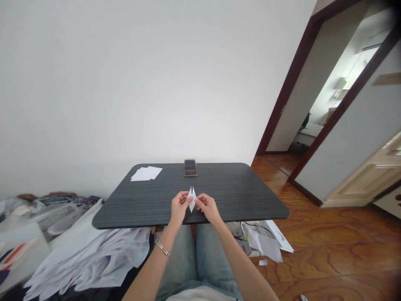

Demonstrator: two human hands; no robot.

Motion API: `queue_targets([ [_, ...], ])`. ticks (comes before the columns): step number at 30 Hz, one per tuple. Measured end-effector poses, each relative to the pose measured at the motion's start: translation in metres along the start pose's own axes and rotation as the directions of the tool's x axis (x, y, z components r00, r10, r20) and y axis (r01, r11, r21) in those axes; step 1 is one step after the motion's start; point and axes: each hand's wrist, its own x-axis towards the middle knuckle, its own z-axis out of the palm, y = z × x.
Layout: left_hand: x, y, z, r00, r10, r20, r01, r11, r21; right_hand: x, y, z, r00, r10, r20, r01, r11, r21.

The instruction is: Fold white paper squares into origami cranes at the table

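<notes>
A small folded white paper (191, 198) with pointed tips stands between my two hands above the near edge of the dark wood-grain table (238, 192). My left hand (179, 205) pinches its left side, fingers curled closed. My right hand (206, 205) pinches its right side in the same way. A thin bracelet sits on my left wrist.
A phone (190, 167) stands at the table's far edge, with loose white sheets (145, 173) to its left. Piles of white paper and clothes (94, 255) lie on the floor at left, more sheets (266, 242) under the table at right. An open doorway (316, 121) is at right.
</notes>
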Motion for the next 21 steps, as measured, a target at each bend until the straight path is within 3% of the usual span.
queue_targets([
  [14, -0.0018, 0.0028, 0.0026, 0.999, 0.002, 0.050, -0.005, 0.998, 0.059, -0.0011, 0.0024, 0.0003, 0.996, -0.039, -0.077, 0.035, 0.998, -0.059],
  [21, -0.0032, 0.0049, 0.0024, 1.000, 0.030, 0.007, -0.030, 0.997, 0.066, -0.0047, -0.0037, 0.0000, 0.991, -0.068, -0.114, 0.060, 0.995, -0.076],
])
